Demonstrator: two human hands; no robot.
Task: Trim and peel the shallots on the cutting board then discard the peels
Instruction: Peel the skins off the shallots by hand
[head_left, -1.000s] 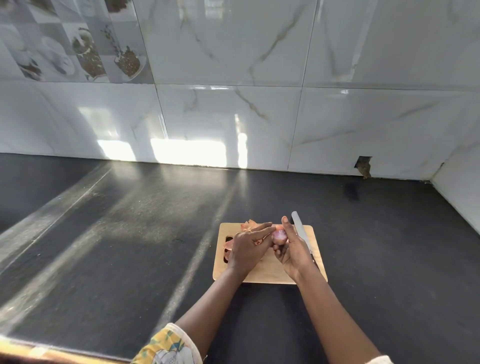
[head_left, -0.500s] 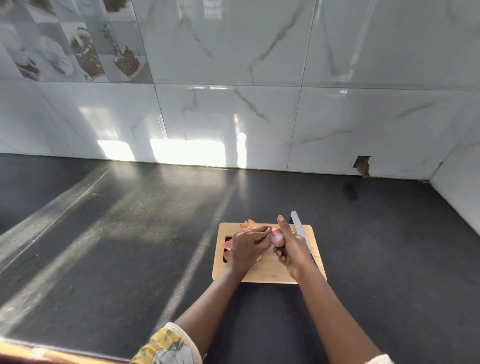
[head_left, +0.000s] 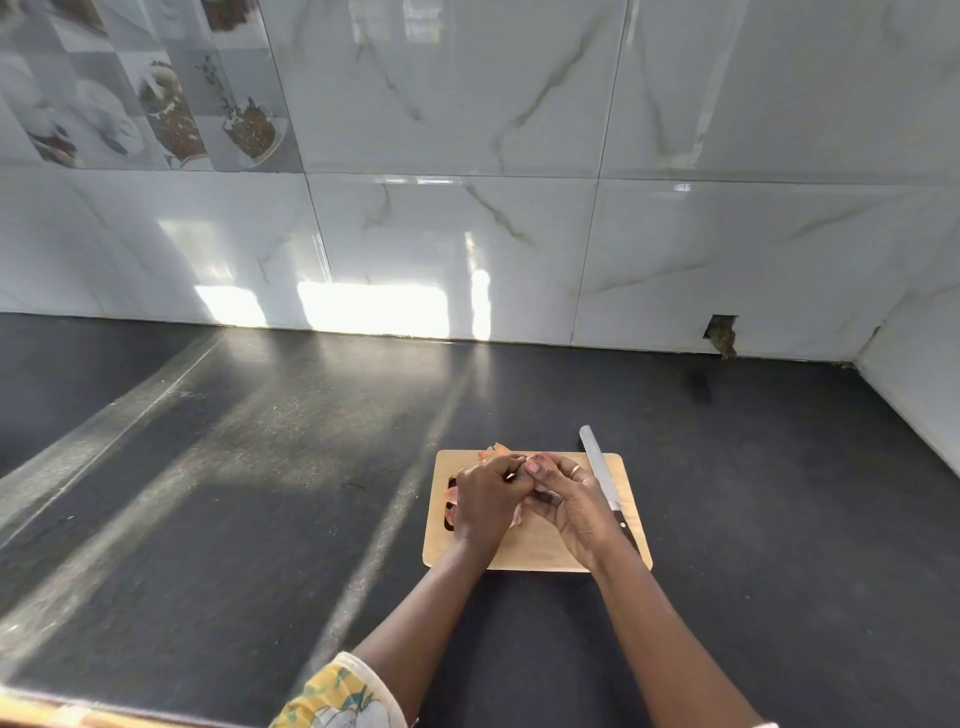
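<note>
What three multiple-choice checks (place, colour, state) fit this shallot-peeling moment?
1. Where is the knife?
A) on the right side of the cutting board
B) left of the board
C) gripped in a hand

2. What colour is the countertop?
A) white
B) dark grey
C) green

3. The left hand and right hand are:
A) flat on the board
B) both curled round the shallot
C) far apart

Answers:
1. A: the knife lies along the board's right edge.
2. B: dark stone surrounds the board.
3. B: the fingers meet over the board.
</note>
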